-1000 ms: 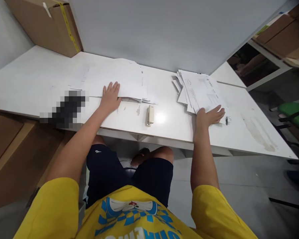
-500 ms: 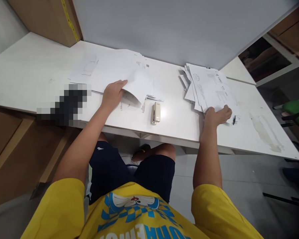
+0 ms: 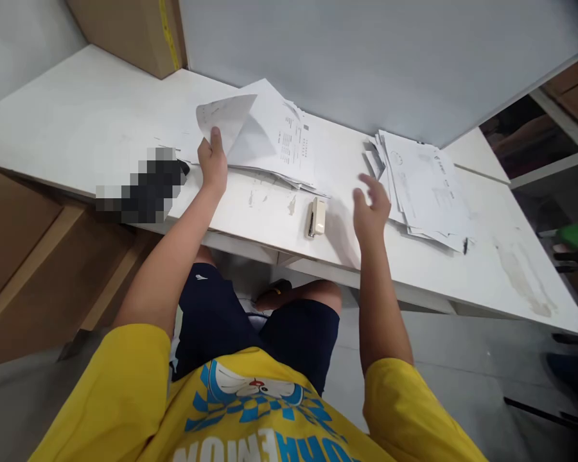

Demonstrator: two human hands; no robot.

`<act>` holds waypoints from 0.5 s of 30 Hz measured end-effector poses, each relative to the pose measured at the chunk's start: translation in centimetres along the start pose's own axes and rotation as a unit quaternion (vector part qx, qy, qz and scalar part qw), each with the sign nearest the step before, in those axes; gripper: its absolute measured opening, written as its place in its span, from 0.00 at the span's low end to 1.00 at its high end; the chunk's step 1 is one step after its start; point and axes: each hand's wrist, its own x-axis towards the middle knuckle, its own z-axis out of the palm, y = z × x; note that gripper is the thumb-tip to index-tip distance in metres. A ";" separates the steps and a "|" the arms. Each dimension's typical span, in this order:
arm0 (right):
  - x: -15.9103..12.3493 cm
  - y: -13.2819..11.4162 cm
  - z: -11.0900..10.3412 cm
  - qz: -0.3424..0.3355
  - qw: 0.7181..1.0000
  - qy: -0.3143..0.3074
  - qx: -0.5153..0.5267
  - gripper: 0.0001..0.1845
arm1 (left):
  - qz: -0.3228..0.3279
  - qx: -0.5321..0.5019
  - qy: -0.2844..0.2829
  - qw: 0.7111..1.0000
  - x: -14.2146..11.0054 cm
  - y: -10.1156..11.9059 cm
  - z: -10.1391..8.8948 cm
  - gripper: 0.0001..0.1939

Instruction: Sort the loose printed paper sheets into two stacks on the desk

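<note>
Left hand thumb-up, fingers gripping curled sheet; right hand near stapler, fingers half-curled, empty.

We now fold back a sheet
Our left hand curls it leftward; our right hand has left the right stack.

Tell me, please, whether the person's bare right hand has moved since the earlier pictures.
Yes, the right hand has moved left, nearer the oblong cream stapler on the white table.
</note>
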 end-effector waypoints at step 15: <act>5.2 -11.1 8.0 -0.105 0.920 -0.318 -0.203 0.24 | -0.015 0.026 -0.004 1.000 1.1 -0.3 -0.1 0.26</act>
